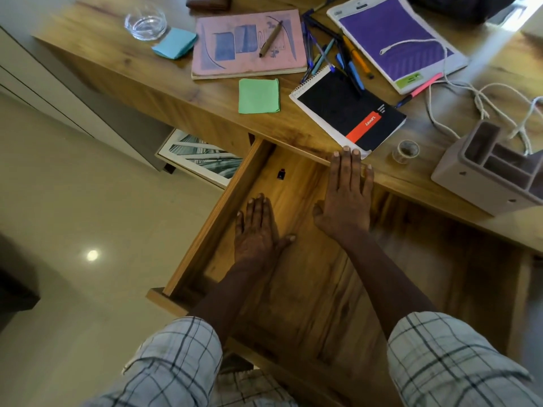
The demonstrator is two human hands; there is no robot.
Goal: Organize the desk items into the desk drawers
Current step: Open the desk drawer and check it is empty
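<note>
left hand [258, 227]: flat, palm down, fingers straight and slightly spread, thumb out to the right; over the floor of the open drawer [223, 201], holding nothing. Touching the wood or hovering: cannot tell.
right hand [345, 201]: flat, palm down, fingers straight and together; stretched further forward than the left, fingertips at the counter's near edge, just beside the near corner of the black spiral notepad [349, 113]. Grips nothing.
arms: both extended forward over the drawer, forearms bare, plaid sleeves at the bottom of view.
hands relation: apart, side by side, not touching.
drawer: pulled out from under the counter [176, 83]; 1 small black item [281, 174] lies near its back left corner, too small to identify.
task items: all on the counter, none in hand.
pink notebook [246, 45]: toward the far edge, brown pen [271, 39] lying on it.
sticky pads: blue pad [174, 43] left of the pink notebook, green pad [258, 96] nearer the near edge.
pens [332, 51]: loose pile between the pink notebook and the purple pad [393, 39].
glass bowl [145, 22]: by the far left corner.
tape roll [406, 151]: near edge, right of the notepad.
grey organizer [493, 171]: near edge, right side, white cord [476, 98] behind it.
</note>
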